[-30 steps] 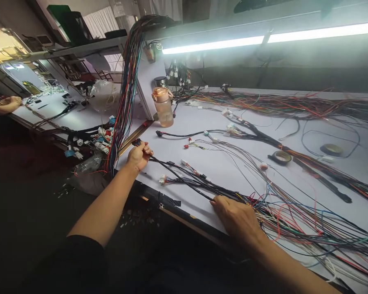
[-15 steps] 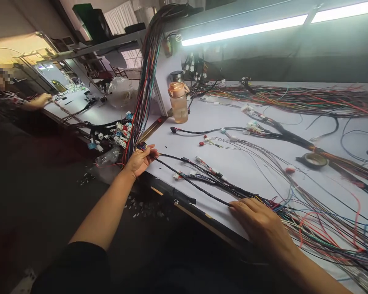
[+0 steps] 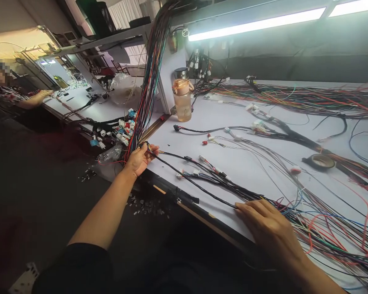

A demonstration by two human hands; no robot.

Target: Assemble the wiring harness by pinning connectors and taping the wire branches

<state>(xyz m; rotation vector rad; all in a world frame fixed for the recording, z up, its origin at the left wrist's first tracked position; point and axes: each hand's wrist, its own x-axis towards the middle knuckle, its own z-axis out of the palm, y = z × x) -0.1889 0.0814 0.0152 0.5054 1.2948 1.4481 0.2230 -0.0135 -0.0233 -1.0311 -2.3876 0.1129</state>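
My left hand [image 3: 139,159] is closed around the connector end of a black-wrapped wire branch, beside a hanging bundle of coloured wires [image 3: 150,81]. That black cable [image 3: 199,185] runs taut along the table's front edge to my right hand [image 3: 266,218]. The right fingers are closed over the cable where it meets the larger wire harness [image 3: 242,191]; their tips are partly hidden. Between the hands, other harness branches lie on the table, ending in white connectors [image 3: 180,174] and a small black connector [image 3: 187,158].
A water bottle [image 3: 182,102] stands by the shelf post. A tape roll [image 3: 322,161] lies on the right of the white table [image 3: 202,116]. Loose wires [image 3: 325,98] run along the back. Another person's hand [image 3: 44,94] rests at the far left bench.
The view has shifted slightly, so the table contents sit a little further right. Both hands keep their hold on the black cable, with hardly any movement.
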